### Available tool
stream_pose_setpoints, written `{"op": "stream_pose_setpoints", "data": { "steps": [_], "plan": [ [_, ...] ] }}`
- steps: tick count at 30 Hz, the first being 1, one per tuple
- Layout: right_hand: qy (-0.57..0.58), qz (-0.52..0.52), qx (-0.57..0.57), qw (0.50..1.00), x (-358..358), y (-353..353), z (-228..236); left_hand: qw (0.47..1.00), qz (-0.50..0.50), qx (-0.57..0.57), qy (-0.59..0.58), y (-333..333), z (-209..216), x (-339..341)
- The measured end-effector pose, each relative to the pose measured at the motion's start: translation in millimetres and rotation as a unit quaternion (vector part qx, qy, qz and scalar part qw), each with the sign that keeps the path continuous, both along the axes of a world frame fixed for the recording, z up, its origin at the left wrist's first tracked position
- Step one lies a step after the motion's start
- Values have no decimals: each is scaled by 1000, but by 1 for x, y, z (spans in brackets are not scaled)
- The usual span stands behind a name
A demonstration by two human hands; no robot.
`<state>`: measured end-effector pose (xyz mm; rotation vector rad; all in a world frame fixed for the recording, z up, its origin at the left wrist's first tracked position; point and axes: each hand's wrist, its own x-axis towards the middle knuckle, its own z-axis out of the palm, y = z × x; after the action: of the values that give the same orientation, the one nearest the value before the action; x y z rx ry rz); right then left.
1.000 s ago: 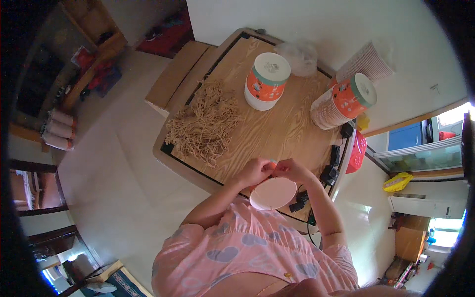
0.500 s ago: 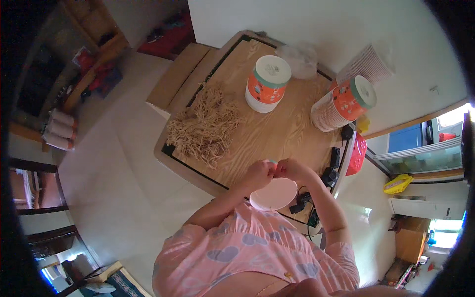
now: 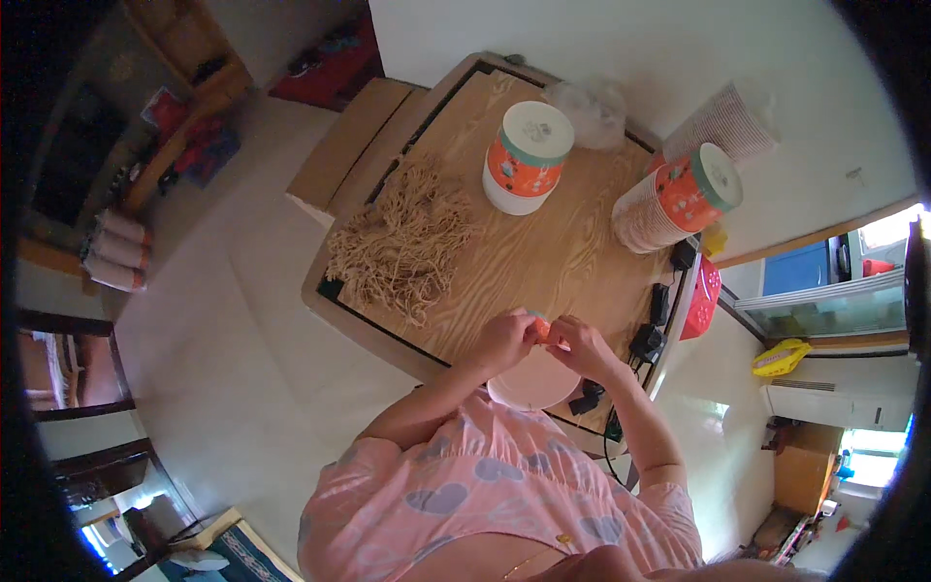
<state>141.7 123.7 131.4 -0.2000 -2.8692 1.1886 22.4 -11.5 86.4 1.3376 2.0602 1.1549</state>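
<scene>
Close to my body, a paper bucket (image 3: 531, 384) is tipped so that its pale inside faces me. My left hand (image 3: 508, 341) grips its far side with bent fingers. Opposite it, my right hand (image 3: 582, 347) pinches at the same spot. A bit of the bucket's orange outside shows between my fingertips; anything small held there is hidden. Beyond my left hand lies a tangled heap of tan cords (image 3: 405, 238). Farther off, an upside-down stack of orange, white and green paper buckets (image 3: 524, 170) stands on the wooden table (image 3: 538, 267).
A second stack of paper buckets (image 3: 669, 199) leans at the table's right, with more nested buckets (image 3: 727, 126) behind. Clear plastic bags (image 3: 590, 114) sit at the back. Black adapters (image 3: 647, 341) line the right edge. A cardboard box (image 3: 354, 145) stands left of the table.
My right hand has shifted slightly right and its fingers have opened away from the left hand, baring more orange. The bucket stays near my body. The view has moved slightly.
</scene>
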Motion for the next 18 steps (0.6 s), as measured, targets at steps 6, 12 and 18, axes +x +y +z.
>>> {"op": "stream_pose_setpoints", "data": {
  "steps": [6,12,18],
  "plan": [
    [-45,0,-35,998,1,-5,4,992,1,35,-118,0,-5,-4],
    [18,16,-14,1000,4,-5,-1,989,0,0,-146,-2,-3,-5],
    [51,35,-8,998,2,0,-6,998,-17,45,51,2,7,-2]
  ]
}}
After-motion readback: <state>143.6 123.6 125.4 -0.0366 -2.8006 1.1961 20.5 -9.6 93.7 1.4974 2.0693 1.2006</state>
